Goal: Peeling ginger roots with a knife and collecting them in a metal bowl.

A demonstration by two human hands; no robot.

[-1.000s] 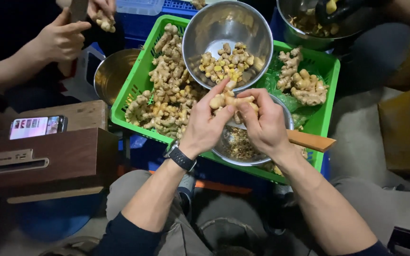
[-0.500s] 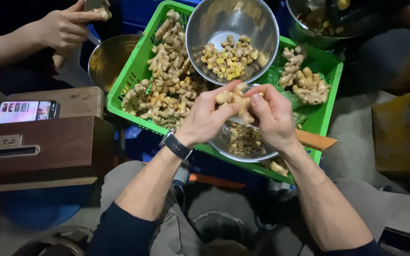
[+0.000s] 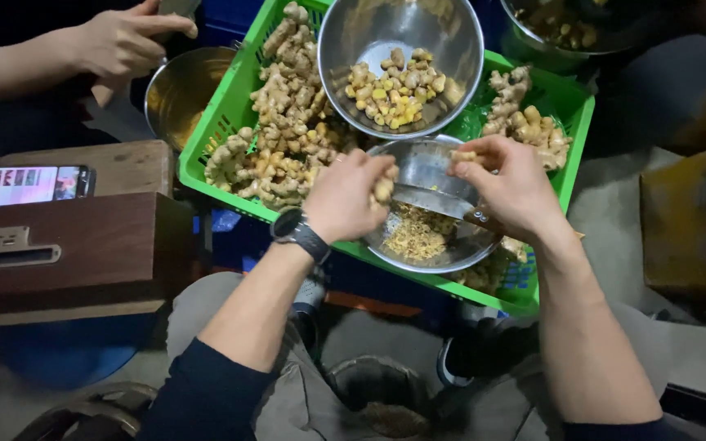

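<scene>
My left hand (image 3: 343,196), with a black watch on the wrist, grips a knobbly piece of ginger (image 3: 383,189) over a small steel bowl (image 3: 451,257) that holds peelings. My right hand (image 3: 515,184) holds a knife (image 3: 426,201) with a wooden handle, its blade lying across the bowl. A small bit of ginger (image 3: 464,155) sits at that hand's fingertips. The two hands are apart. Both bowls rest in a green crate (image 3: 218,135), beside a heap of unpeeled ginger (image 3: 288,122). The large steel bowl (image 3: 451,49) behind holds several cut ginger pieces.
Another person's hand (image 3: 120,41) hovers at the top left above a steel pot (image 3: 181,90). A phone (image 3: 34,184) lies on a brown wooden box (image 3: 75,245) at the left. More ginger (image 3: 525,114) fills the crate's right corner. A cardboard box (image 3: 688,220) stands at the right.
My hands were pressed together on the ginger over the small bowl; now they have drawn apart, the left keeping the ginger, the right keeping the knife.
</scene>
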